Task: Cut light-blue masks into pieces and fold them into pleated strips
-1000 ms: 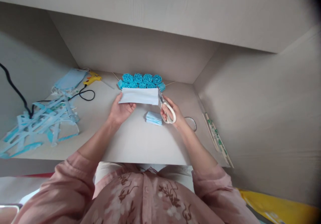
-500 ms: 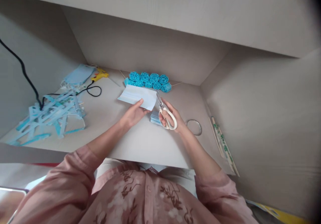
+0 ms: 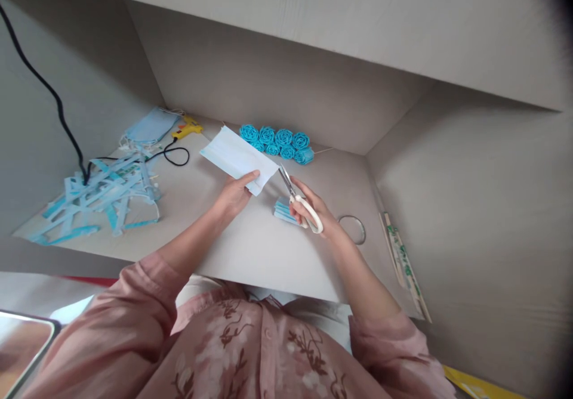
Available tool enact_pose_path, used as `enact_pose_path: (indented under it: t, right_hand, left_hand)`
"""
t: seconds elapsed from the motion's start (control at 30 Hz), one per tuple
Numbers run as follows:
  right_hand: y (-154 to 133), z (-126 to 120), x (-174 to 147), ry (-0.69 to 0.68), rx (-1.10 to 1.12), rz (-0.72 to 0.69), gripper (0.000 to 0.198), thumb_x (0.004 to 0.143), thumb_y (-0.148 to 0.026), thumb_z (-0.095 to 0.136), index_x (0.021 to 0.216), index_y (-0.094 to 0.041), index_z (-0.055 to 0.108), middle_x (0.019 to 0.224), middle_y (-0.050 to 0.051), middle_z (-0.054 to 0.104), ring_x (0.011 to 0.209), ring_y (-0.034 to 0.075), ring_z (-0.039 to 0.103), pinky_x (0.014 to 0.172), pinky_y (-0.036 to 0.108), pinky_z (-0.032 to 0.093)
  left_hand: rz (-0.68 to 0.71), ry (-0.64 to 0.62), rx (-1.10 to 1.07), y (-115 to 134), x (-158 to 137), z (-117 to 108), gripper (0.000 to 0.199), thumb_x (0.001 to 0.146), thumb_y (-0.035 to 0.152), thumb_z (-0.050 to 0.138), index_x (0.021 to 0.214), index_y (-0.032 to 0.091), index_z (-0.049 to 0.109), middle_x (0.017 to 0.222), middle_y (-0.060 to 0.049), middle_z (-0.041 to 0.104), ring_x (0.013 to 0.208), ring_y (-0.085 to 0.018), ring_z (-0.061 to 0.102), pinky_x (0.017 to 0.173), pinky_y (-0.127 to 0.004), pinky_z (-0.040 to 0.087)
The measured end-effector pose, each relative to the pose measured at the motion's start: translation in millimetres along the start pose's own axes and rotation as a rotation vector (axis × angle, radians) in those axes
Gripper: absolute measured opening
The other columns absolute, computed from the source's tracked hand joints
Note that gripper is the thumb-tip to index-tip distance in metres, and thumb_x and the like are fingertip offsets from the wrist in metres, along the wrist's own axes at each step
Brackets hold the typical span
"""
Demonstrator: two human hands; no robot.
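Observation:
My left hand (image 3: 235, 196) pinches the near edge of a pale blue-white mask sheet (image 3: 239, 157), thumb on top, holding it tilted above the table. In my right hand (image 3: 316, 208) are scissors (image 3: 308, 211) with white handles; their blades point up and left, slightly parted, close to the sheet's right corner. Beneath the right hand lies a small stack of folded blue pieces (image 3: 285, 211), partly hidden by the fingers. Behind the sheet, several bright blue rolled flowers (image 3: 283, 138) stand in rows.
Cut blue-white strips (image 3: 98, 199) are heaped at the left. Behind them lie whole face masks (image 3: 152, 126) and a yellow glue gun (image 3: 188, 126) with a black cord (image 3: 58, 101). A bangle (image 3: 353, 229) and wrapped chopsticks (image 3: 405, 262) lie at the right, near the side wall (image 3: 474, 208).
The sheet has turned, its left end rising and its right corner shifting down. The scissors have tilted and now sit slightly apart from the sheet. The whole view has shifted a little.

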State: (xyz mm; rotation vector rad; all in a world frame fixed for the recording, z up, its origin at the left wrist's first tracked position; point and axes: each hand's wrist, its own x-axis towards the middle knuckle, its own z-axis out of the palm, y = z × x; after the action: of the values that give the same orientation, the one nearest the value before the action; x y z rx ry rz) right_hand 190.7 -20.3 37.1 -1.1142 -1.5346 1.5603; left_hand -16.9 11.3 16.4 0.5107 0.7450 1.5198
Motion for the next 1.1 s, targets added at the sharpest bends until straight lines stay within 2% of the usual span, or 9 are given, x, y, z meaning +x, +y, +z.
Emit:
enact_pose_path:
  t: [0.17,0.47,0.6,0.83,0.97,1.1]
  right_hand:
    - [0,-3,0,-0.071,-0.021,-0.018,0.093,0.079,-0.041,0.071,0.155,-0.018,0.022,0.075,0.001,0.063,0.056,0.010,0.052,0.048,0.022,0.040]
    - [8,-6,2,-0.115,-0.060,-0.061,0.093,0.081,-0.045,0.070,0.156,-0.019,0.020,0.078,0.002,0.062,0.062,0.011,0.052,0.051,0.023,0.039]
    - [9,-7,2,-0.132,-0.077,-0.067,0.093,0.082,-0.047,0.068,0.156,-0.019,0.019,0.082,0.003,0.061,0.063,0.011,0.051,0.052,0.024,0.039]
    - [11,-7,2,-0.158,-0.070,-0.068,0.087,0.086,-0.038,0.066,0.156,-0.023,0.018,0.077,0.001,0.061,0.062,0.011,0.048,0.052,0.023,0.038]
    - [11,-6,3,-0.117,-0.074,-0.050,0.087,0.084,-0.034,0.068,0.155,-0.025,0.021,0.077,0.000,0.061,0.061,0.010,0.049,0.052,0.022,0.039]
    - [9,-5,2,-0.096,-0.063,-0.053,0.092,0.082,-0.041,0.070,0.156,-0.023,0.020,0.078,0.001,0.062,0.063,0.011,0.053,0.054,0.023,0.042]
  left_hand:
    - [0.011,-0.014,0.058,5,0,-1,0.034,0.060,0.020,0.082,0.092,0.016,0.069,0.097,-0.005,0.074,0.097,-0.022,0.067,0.086,-0.034,0.051]
    - [0.039,-0.155,0.203,4,-7,0,0.052,0.058,0.029,0.086,0.105,0.016,0.069,0.104,-0.008,0.073,0.102,-0.027,0.066,0.088,-0.036,0.052]
    - [0.096,-0.143,0.280,0,-3,-4,0.051,0.058,0.031,0.087,0.103,0.015,0.068,0.107,-0.008,0.073,0.104,-0.027,0.066,0.093,-0.037,0.051]
    - [0.195,-0.122,0.399,-6,0,-7,0.052,0.059,0.035,0.085,0.103,0.014,0.067,0.107,-0.009,0.072,0.104,-0.027,0.066,0.094,-0.040,0.052]
    - [0.219,-0.121,0.431,-4,-3,-4,0.050,0.060,0.034,0.084,0.102,0.014,0.067,0.107,-0.009,0.072,0.104,-0.027,0.066,0.094,-0.039,0.052]
    - [0.201,-0.140,0.444,-1,-7,-1,0.046,0.060,0.031,0.085,0.100,0.013,0.069,0.107,-0.010,0.071,0.104,-0.028,0.066,0.094,-0.038,0.051]
